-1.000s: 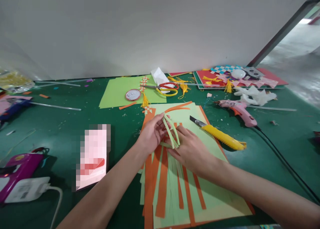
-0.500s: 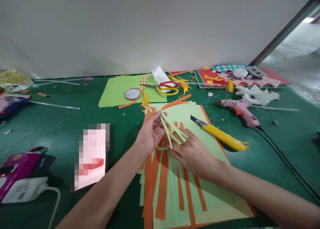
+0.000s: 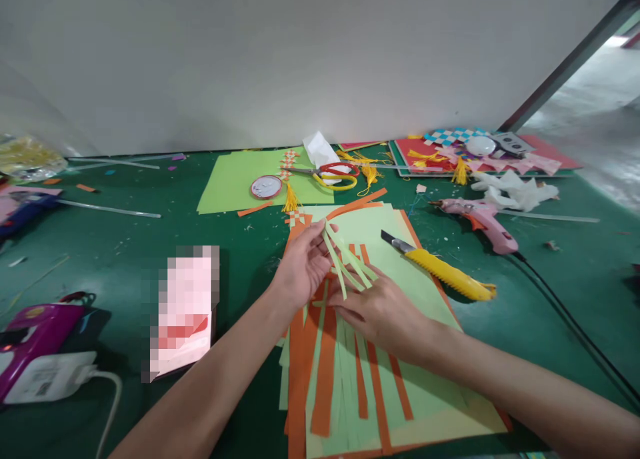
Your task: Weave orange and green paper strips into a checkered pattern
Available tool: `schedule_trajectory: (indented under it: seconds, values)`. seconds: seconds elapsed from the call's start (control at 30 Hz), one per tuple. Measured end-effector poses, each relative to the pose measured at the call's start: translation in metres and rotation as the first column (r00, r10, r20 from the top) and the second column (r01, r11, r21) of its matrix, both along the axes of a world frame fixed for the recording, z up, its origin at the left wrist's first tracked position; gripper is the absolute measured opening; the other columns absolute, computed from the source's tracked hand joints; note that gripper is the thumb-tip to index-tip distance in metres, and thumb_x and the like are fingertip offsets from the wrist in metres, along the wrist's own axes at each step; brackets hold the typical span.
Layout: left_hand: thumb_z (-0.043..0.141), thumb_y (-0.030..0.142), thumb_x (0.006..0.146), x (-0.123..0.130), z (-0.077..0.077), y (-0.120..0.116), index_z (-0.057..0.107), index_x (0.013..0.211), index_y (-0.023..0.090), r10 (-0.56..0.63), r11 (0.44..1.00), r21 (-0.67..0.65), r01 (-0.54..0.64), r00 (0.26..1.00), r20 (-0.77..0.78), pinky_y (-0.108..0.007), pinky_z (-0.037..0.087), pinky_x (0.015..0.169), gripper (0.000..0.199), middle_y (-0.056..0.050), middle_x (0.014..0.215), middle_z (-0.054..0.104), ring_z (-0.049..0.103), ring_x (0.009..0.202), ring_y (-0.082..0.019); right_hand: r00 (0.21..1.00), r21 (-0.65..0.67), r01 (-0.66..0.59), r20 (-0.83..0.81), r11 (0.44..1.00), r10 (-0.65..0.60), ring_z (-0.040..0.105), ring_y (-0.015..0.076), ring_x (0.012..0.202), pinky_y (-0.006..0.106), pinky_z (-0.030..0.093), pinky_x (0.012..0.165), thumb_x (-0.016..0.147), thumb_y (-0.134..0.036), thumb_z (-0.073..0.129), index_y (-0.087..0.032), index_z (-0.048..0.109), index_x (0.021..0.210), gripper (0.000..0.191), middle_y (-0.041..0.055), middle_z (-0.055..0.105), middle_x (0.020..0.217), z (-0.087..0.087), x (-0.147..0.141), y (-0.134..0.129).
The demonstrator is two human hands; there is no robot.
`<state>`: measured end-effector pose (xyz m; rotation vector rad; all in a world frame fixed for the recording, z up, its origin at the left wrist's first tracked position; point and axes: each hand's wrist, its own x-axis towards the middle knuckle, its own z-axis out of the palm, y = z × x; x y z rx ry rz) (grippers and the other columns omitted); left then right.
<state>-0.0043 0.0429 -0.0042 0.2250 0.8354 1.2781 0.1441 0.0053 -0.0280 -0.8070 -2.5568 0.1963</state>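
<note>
Between the thumb and fingers of my left hand (image 3: 305, 262) are the ends of narrow pale green paper strips (image 3: 343, 262) and orange paper strips (image 3: 356, 207). The green strips fan out down to the right. My right hand (image 3: 387, 312) is closed at the lower part of the same strips, its fingertips partly hidden beneath them. Small crossings of green and orange show between the hands. Under both hands lies a stack of pale green paper sheets (image 3: 440, 392), with loose orange strips (image 3: 325, 385) on it. A yellow box cutter (image 3: 445, 269) rests on the stack, right of my right hand.
Behind the stack are red-and-yellow scissors (image 3: 335, 174), a round tin (image 3: 266, 187) and green paper (image 3: 225, 179). A pink glue gun (image 3: 485, 222) with a cord lies right. A phone (image 3: 185, 319) and a purple device (image 3: 40, 332) with a white plug lie left.
My right hand has shifted slightly left and its fingers have moved in among the green strip ends. My left hand keeps its pinch nearly in place.
</note>
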Motion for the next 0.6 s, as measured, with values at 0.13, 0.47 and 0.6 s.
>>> schedule_trajectory:
  seconds: [0.13,0.47,0.6]
  values:
    - [0.064,0.015,0.084,0.000,-0.004,0.000,0.063,0.074,0.012,-0.007,0.999,0.053,0.008,1.000,-0.025,-0.024,0.057,0.066,0.010,-0.002,0.071,0.068,0.063,0.060,-0.010,1.000,-0.027,0.015,-0.015,1.000,-0.015,0.062,0.0241,0.086,0.039,0.050,0.083,0.086,-0.016,0.058,-0.018,0.069,0.077,0.015,0.0065,0.070,0.082,-0.004,-0.003,-0.001]
    - [0.078,0.029,0.073,0.000,-0.014,0.000,0.063,0.074,0.014,-0.030,0.975,0.207,0.084,0.967,-0.254,-0.021,0.048,0.064,0.021,-0.001,0.074,0.068,0.060,0.063,-0.009,0.954,-0.828,-0.300,-0.268,0.474,0.135,0.063,0.0128,0.073,0.025,0.050,0.071,0.085,-0.017,0.065,-0.017,0.072,0.084,0.008,0.0019,0.071,0.082,0.048,0.019,0.002]
    - [0.075,0.031,0.076,0.000,-0.015,-0.002,0.062,0.070,0.015,-0.051,0.966,0.227,0.124,0.952,-0.302,-0.021,0.047,0.066,0.021,-0.001,0.074,0.068,0.059,0.066,-0.009,0.838,-0.833,-0.520,-0.540,0.191,-0.077,0.064,0.0157,0.082,0.029,0.049,0.076,0.080,-0.022,0.072,-0.019,0.073,0.083,0.005,0.0044,0.069,0.088,0.057,0.047,0.014]
